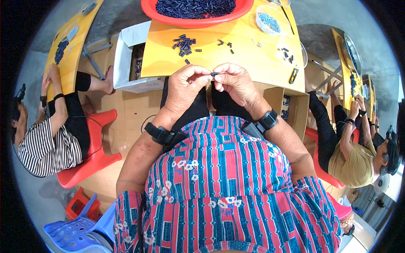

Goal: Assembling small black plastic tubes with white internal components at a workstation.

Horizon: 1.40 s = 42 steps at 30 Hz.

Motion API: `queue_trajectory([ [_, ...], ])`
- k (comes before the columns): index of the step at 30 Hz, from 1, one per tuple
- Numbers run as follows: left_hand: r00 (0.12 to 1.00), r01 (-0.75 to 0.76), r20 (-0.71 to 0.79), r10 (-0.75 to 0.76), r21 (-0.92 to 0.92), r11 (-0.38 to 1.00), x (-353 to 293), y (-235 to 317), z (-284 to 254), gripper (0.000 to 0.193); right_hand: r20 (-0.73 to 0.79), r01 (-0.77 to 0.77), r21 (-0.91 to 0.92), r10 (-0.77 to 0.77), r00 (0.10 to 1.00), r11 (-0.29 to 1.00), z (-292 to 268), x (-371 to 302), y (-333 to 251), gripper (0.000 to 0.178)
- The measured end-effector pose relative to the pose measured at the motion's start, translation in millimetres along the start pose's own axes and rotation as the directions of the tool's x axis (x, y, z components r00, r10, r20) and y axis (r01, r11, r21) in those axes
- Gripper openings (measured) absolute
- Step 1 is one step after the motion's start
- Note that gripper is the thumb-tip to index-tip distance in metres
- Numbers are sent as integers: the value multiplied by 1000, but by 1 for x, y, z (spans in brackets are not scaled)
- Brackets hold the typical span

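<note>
Just over the table's near edge, my left hand (190,86) and my right hand (236,83) meet with fingertips pinched together. Between them is one small dark plastic part (214,74), gripped from both sides; its details are mostly covered by the fingers. On the yellow table (249,63) beyond my hands lies a loose pile of similar dark parts (184,44), with a single one (187,61) nearer my left hand. A few more dark parts (225,44) are scattered in the middle.
A red basin (202,22) heaped with dark parts stands at the far edge. Right of it is a clear tub (267,20) of small bluish pieces. Cardboard boxes (139,84) flank my legs under the table. People sit at yellow tables on both sides; a blue chair (69,234) is lower left.
</note>
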<state>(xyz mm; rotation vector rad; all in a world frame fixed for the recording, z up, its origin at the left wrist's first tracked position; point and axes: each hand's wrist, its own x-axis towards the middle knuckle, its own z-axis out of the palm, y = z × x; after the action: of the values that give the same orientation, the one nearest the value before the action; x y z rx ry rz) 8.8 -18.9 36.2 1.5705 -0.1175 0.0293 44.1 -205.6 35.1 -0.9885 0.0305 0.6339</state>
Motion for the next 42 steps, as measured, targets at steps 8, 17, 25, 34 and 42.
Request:
queue_trajectory([
  [8, 1000, 2, 8, -2, 18, 1000, 0, -9, 1, 7, -19, 63, -164, -67, 998, 985, 3, -2, 2, 12],
  [17, 997, 63, 50, -60, -53, 997, -1, -13, -1, 12, -27, 155, -376, -178, 984, 914, 9, -7, 0, 10],
  [25, 971, 167, 207, -122, -213, 963, -1, -17, -5, 18, 19, 186, -421, -197, 980, 888, 16, -7, -2, 12],
  [34, 967, 179, 227, -117, -276, 944, 0, -28, -5, 18, 12, 153, -544, -175, 985, 825, 18, -7, -8, 15],
  [42, 951, 230, 258, -170, -224, 947, -1, -31, -11, 11, 125, 245, -652, -217, 968, 717, 12, -5, -10, 14],
])
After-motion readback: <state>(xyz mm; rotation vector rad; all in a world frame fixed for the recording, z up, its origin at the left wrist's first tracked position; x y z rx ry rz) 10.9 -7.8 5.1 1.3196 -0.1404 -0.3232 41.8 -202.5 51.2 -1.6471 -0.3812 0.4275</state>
